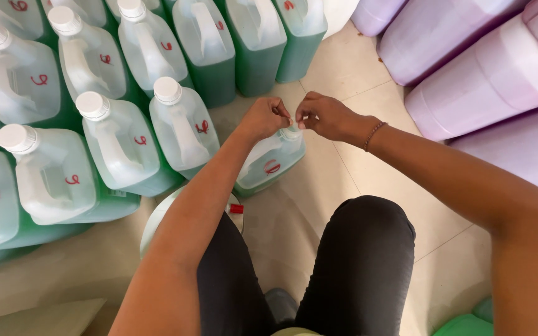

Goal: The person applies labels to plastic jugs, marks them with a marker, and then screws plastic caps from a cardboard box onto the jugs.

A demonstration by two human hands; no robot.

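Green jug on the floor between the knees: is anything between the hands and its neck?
Nothing visible. The left hand and right hand meet directly at the neck of the green jug, fingertips pinching at its top. The neighbouring capped jugs stand off to the left.

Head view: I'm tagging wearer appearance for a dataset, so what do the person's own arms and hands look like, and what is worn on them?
Both arms are bare, with no sleeves in view. The left hand is bare, no glove or ring visible. The right hand is also bare; a thin beaded bracelet circles its wrist.
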